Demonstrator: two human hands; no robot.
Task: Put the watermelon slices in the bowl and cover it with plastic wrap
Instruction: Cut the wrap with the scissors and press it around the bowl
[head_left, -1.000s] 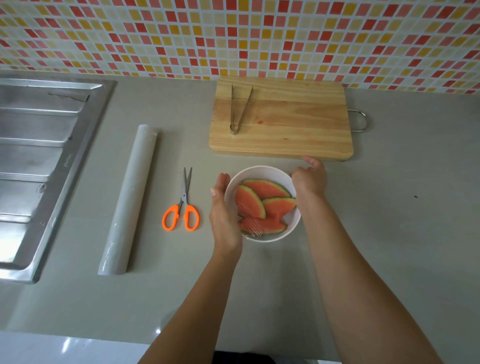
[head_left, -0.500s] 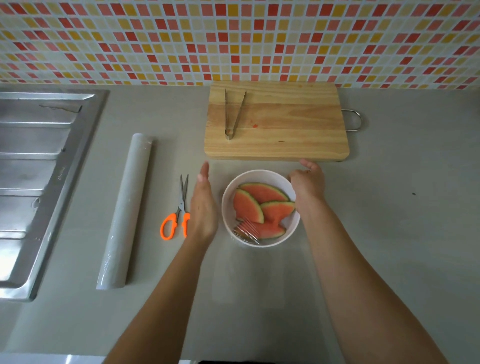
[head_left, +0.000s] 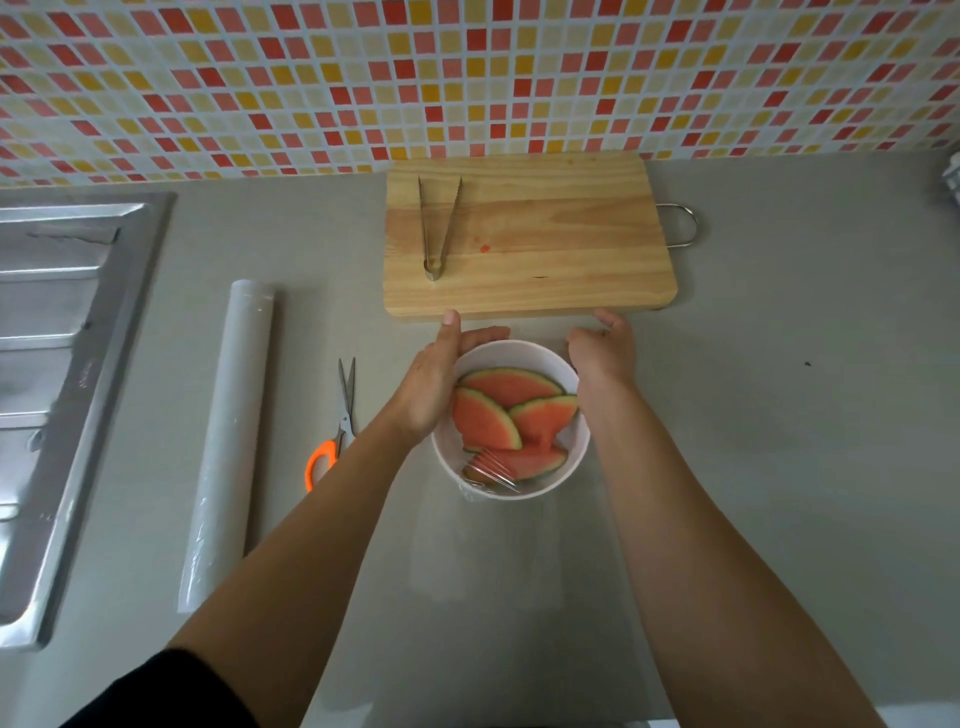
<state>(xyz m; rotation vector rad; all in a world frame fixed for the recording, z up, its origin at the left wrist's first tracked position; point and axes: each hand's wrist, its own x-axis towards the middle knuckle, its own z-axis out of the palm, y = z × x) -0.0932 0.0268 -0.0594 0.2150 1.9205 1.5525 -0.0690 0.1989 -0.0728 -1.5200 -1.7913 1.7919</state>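
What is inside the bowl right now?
Four overlapping watermelon slices, with crinkled wrap over the near edge. The left hand hides the left side of the bowl.

A black sleeve (head_left: 171, 691) covers the left upper arm; both forearms are bare.
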